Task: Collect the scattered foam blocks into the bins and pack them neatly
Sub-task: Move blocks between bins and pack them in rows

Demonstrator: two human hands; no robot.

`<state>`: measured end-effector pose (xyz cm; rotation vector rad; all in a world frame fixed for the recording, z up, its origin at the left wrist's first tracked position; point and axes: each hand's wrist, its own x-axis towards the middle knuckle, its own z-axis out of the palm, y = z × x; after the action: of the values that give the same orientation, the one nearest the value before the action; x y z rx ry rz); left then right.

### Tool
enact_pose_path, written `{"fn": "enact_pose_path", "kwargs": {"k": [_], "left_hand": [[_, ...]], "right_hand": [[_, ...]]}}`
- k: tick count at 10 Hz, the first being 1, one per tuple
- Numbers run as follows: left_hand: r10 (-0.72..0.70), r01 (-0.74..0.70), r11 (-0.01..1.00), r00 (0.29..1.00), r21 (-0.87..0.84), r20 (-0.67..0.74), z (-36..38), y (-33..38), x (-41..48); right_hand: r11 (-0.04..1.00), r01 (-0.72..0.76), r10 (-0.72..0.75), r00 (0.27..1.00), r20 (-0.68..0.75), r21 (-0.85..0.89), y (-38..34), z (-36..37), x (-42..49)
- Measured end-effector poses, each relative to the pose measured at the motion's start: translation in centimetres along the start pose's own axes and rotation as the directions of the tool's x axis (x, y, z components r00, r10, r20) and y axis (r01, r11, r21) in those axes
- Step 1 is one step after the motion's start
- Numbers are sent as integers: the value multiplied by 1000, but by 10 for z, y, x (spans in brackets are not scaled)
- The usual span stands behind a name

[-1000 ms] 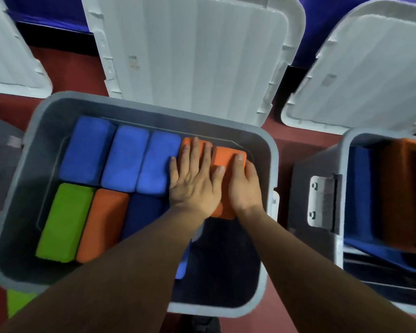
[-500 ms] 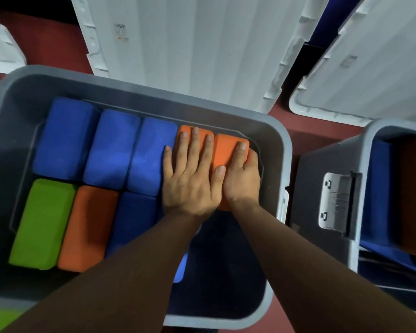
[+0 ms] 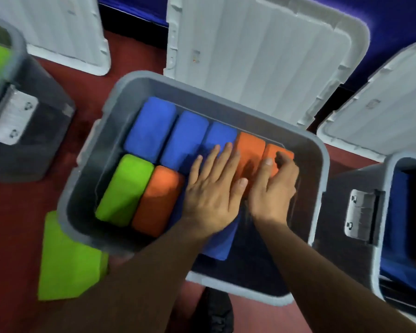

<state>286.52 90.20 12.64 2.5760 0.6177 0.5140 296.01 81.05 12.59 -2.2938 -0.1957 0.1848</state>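
Looking down into an open grey bin [image 3: 99,150] on a red floor [image 3: 15,224]. Its far row holds three blue foam blocks [image 3: 185,138] and two orange ones side by side. The near row holds a green block [image 3: 125,191], an orange block [image 3: 157,200] and a blue block [image 3: 220,243]. The left hand [image 3: 211,188] lies flat with fingers straight and spread across the blocks. The right hand [image 3: 274,186] curls thumb and fingers round the end orange block [image 3: 271,152] by the bin's right wall. A loose green block [image 3: 67,263] lies on the floor just outside the bin's near left corner
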Motion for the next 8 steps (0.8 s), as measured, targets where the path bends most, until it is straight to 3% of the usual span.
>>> {"fn": "enact_pose_path", "kwargs": {"k": [1,2,3,4,6,7,8], "left_hand": [[-82,82,997,997,-12,13,-50,-56,-40],[-150,155,987,981,35,-125,-106,-111,-91],[-272,311,942,929,128,-252,-153,-171,-161],[-488,527,819,848,228,-206,-168,-221,-230],[-655,628,738,755,245,36,-122,-288,-330],[-718,681,696,665,226,207,-86,-308,-340],[-644,605,761,659,235,389,-63,-318,-340]], "right_hand": [[972,229,-230,973,24,45,-43,41,-61],[924,356,-373,920,123,139,-92,84,-135],[866,450,-494,838,233,218,-126,137,-225],[871,417,-487,804,342,261,-113,180,-295],[979,198,-193,853,484,43,-18,249,-352],[998,20,18,773,634,-54,25,278,-358],[993,-106,116,697,707,-58,45,296,-364]]}}
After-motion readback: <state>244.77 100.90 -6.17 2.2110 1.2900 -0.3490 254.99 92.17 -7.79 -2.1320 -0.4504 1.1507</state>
